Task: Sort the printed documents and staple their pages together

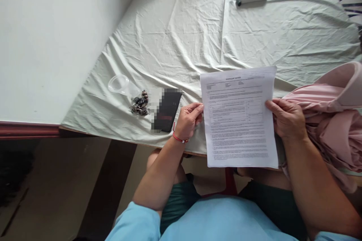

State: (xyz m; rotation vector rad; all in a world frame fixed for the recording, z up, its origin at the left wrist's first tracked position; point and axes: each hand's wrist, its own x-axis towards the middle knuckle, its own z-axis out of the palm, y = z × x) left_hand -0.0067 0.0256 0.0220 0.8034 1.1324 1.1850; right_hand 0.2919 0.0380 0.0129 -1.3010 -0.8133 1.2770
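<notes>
- Printed paper (pixel 240 117) hangs between both grips, over the near edge of the clothed table (pixel 175 52)
- Left hand (pixel 191 119) pinches one side, right hand (pixel 287 116) the other; seemingly the holding-to-read step, so moving it calls for even pinches
- Phone (pixel 169 113) lies left of the left grip, pink cloth (pixel 336 130) right of the right

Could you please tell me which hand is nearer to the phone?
Left. The left hand is just beside the phone, holding the left edge of the paper; the right hand is farther off, at the opposite edge.
</notes>
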